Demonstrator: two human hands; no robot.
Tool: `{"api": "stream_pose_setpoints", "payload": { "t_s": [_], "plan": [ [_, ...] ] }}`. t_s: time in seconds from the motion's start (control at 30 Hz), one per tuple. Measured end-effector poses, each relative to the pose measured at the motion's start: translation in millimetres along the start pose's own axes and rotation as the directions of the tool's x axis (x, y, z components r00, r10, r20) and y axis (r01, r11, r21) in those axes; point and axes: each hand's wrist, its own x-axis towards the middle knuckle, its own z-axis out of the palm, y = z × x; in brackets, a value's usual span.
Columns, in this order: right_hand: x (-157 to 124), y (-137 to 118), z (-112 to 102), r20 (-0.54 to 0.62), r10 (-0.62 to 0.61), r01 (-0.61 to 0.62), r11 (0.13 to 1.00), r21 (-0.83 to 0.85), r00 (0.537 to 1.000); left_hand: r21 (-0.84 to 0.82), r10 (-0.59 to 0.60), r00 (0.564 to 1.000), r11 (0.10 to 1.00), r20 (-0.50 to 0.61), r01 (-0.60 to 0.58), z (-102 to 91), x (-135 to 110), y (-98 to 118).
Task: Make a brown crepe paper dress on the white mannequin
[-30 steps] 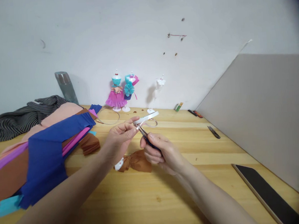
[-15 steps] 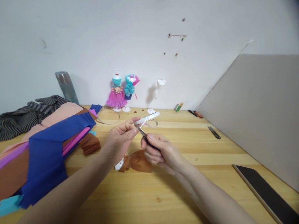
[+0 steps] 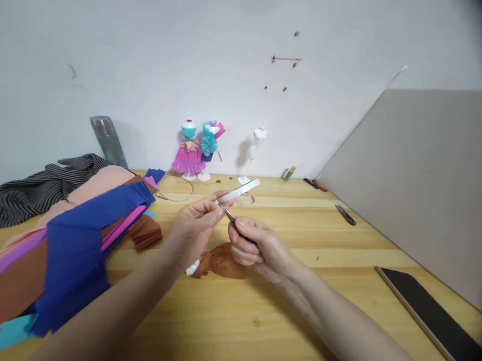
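Observation:
My left hand (image 3: 195, 225) pinches one end of a white strip (image 3: 240, 190) that sticks out to the right above the wooden table (image 3: 273, 309). My right hand (image 3: 255, 246) is closed round small dark-handled scissors (image 3: 229, 216), whose blades meet the strip right at my left fingertips. Below both hands a brown crepe-paper bundle (image 3: 221, 260) with a white end lies on the table.
Folded crepe sheets in blue (image 3: 81, 239), pink and brown are stacked at the left, with striped cloth (image 3: 37, 187) and a grey bottle (image 3: 107, 139) behind. Paper-dress dolls (image 3: 190, 151) stand by the wall. Snips (image 3: 345, 214) and a dark tablet (image 3: 431, 313) lie right, beside a grey board (image 3: 424, 180).
The scissors' blades have closed in on the strip near my left fingertips, and my right hand has shifted slightly left. The strip's free end has risen a little.

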Motion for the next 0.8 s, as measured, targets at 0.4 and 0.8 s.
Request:
{"api": "stream_pose_setpoints", "payload": {
  "t_s": [0.4, 0.8],
  "plan": [
    [0.9, 4.6, 3.7, -0.017, -0.009, 0.01, 1.0, 0.025, 1.0, -0.047, -0.028, 0.999, 0.999, -0.041, 0.026, 0.5, -1.5, -1.9],
    [3.0, 9.5, 8.2, -0.062, 0.005, -0.005, 1.0, 0.007, 0.998, -0.035, -0.044, 0.999, 0.998, -0.011, 0.044, 1.0, -1.2, 1.6]
  ]
}}
